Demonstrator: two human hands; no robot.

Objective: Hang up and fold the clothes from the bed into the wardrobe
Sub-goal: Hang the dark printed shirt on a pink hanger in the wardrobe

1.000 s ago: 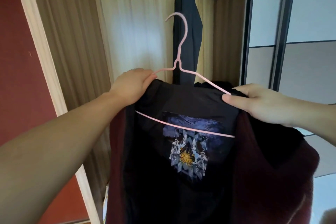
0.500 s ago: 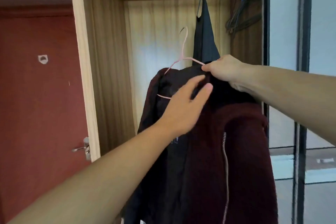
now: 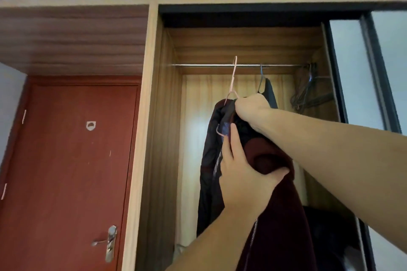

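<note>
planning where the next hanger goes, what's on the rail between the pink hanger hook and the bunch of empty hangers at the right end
In the head view, one blue hanger carrying a dark garment hangs on the rail between the pink hanger and the empty hangers.

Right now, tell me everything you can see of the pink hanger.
The pink hanger is thin, apparently wire or slim plastic, and seen nearly edge-on. Its hook reaches the wardrobe rail, though whether it is seated is unclear. The shoulders carry a dark shirt and maroon jacket. One end pokes out beside the left hand; the right hand grips the top.
</note>
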